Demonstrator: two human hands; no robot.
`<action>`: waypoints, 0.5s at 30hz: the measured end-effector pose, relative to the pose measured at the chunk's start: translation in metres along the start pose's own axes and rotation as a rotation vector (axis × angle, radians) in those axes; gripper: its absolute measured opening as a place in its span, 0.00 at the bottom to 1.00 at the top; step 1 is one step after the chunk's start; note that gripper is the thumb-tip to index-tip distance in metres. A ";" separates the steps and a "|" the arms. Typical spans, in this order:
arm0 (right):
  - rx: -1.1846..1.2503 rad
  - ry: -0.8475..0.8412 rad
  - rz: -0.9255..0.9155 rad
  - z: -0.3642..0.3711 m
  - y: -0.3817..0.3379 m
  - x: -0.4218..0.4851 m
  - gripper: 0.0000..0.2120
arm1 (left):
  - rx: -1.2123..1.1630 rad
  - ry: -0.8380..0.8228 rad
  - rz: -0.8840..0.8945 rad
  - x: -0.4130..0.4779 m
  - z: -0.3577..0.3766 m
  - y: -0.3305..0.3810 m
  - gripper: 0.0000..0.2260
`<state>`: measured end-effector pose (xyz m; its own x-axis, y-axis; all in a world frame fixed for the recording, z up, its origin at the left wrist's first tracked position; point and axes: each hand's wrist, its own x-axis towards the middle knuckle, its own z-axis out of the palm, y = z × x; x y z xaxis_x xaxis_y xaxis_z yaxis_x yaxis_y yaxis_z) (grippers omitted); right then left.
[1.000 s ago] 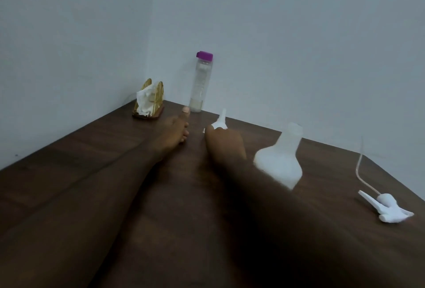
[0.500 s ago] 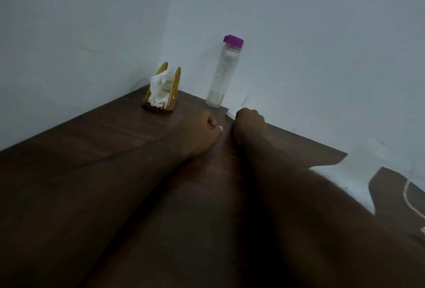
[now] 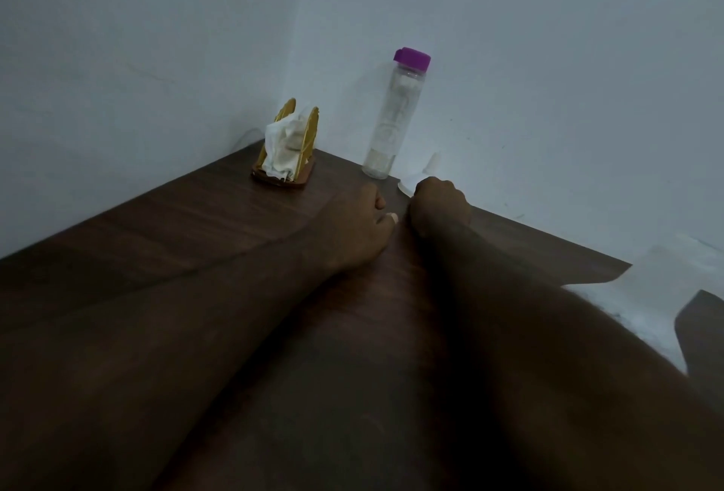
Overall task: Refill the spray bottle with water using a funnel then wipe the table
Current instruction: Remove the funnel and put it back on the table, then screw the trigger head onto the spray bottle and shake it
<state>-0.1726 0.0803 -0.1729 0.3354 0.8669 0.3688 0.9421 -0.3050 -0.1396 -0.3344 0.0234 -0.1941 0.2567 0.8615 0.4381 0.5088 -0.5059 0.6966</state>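
Right hand: the right hand (image 3: 440,208) lay near the centre of the frame, its fingers curled over a small white funnel (image 3: 415,181); only the funnel's rim and spout showed past the knuckles, so the hold looked like a grip, but how firm it was I could not tell.
Left hand: the left hand (image 3: 352,228) rested on the worktop (image 3: 176,224) just beside the right one, fingers curled in, with nothing visible inside them.
Spray bottle: a white, blurred shape at the right edge of the frame, partly behind the right forearm, was probably the spray bottle (image 3: 646,294); it stood well apart from the funnel.
Water bottle: a clear bottle with purple cap (image 3: 390,114) stood upright against the wall, just behind the funnel.
Napkin holder: a gold napkin holder (image 3: 288,149) stood in the corner, upper centre-left.
Risk, knocking: if the right hand lifted quickly, it might strike the tall water bottle, which looked easy to tip.
Risk, forearm: the right forearm lay close to the spray bottle and might push it over.
Risk, grip: the funnel was light and half hidden, so it might slip out.
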 end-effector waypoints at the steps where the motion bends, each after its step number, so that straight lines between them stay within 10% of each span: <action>1: -0.003 -0.006 0.008 0.001 0.000 0.000 0.11 | 0.008 -0.003 0.005 0.000 0.000 -0.001 0.07; 15: -0.057 0.026 -0.038 -0.002 -0.006 -0.014 0.13 | 0.182 0.024 0.069 -0.011 -0.009 0.015 0.15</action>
<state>-0.1832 0.0686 -0.1751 0.2988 0.8681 0.3963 0.9528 -0.2946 -0.0730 -0.3366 0.0063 -0.1835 0.2778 0.8224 0.4965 0.6315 -0.5458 0.5507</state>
